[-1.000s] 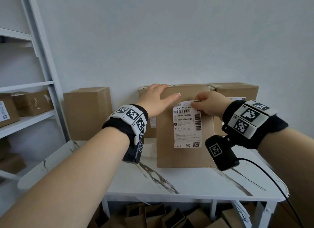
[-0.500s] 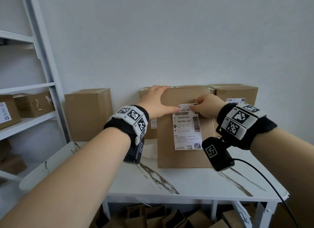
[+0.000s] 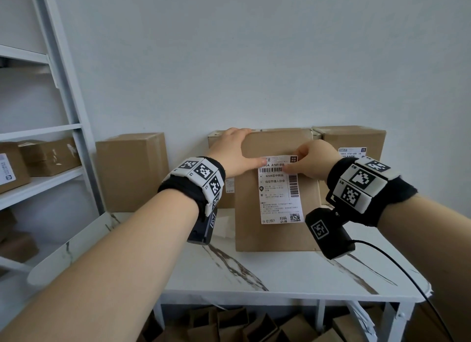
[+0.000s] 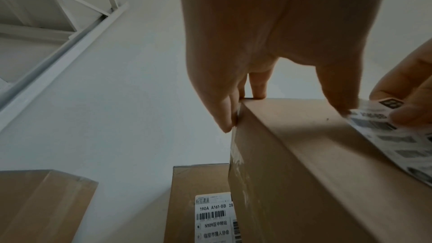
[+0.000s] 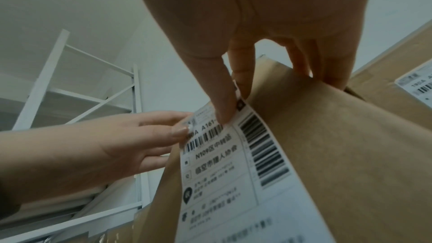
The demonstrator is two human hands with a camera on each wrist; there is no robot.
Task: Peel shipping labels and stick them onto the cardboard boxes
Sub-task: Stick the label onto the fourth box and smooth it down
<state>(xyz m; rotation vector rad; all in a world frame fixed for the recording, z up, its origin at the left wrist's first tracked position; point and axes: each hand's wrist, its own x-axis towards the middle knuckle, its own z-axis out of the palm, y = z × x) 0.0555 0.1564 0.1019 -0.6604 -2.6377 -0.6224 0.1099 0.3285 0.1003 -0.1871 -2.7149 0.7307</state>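
Observation:
A tall cardboard box (image 3: 277, 234) stands upright on the white table (image 3: 280, 275). A white shipping label (image 3: 279, 191) lies against its front. My left hand (image 3: 239, 148) rests over the box's top left corner, its straight fingers down the side edge (image 4: 230, 117) and its thumb (image 5: 180, 130) pressing the label's top left corner. My right hand (image 3: 303, 160) pinches the label's top right corner; in the right wrist view the thumb (image 5: 224, 106) is on the printed face and a finger is behind the paper. The label's lower part (image 5: 233, 182) hangs down the box face.
A plain box (image 3: 131, 172) stands at the left by the wall. Labelled boxes stand behind the held one, one at the right (image 3: 354, 143) and one at the left (image 4: 201, 200). A white shelf rack (image 3: 40, 183) with boxes is at the far left. Folded cartons (image 3: 229, 326) lie under the table.
My left thumb has slid down from the bare box face onto the label's top left corner. My right hand has shifted slightly, still pinching the label, whose top edge now shows.

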